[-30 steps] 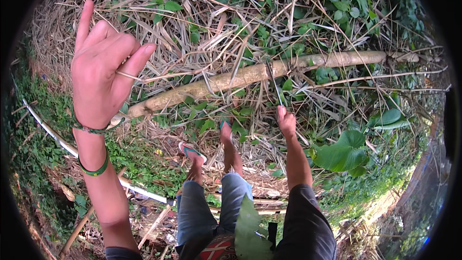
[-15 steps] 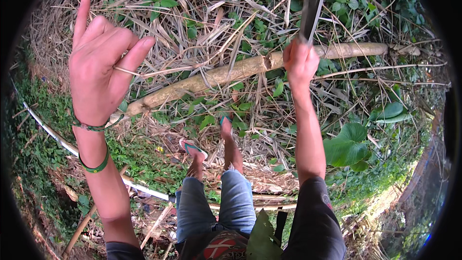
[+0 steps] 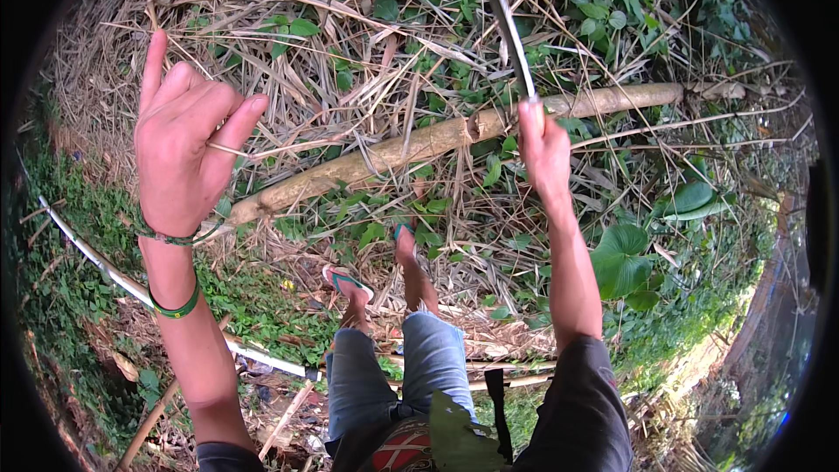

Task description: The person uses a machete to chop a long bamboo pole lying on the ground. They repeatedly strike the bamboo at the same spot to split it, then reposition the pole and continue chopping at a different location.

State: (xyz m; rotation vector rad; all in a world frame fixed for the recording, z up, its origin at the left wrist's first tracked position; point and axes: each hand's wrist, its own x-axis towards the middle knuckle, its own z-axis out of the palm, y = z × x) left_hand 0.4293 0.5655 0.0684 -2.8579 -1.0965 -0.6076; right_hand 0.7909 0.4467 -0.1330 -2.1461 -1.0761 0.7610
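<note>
Presently: right hand (image 3: pixel 544 144) clenched on long blade (image 3: pixel 505 22), raised; pale pole (image 3: pixel 437 142) lies just below that grip, across dry grass (image 3: pixel 288 61); left hand (image 3: pixel 185 144) released, well aside; best swung clear of feet (image 3: pixel 376 275).

The left hand (image 3: pixel 188 157) is lifting high on the left, fingers loosely spread and empty; the right hand (image 3: pixel 544 150) is clenching tight, arm stretching far forward.
</note>
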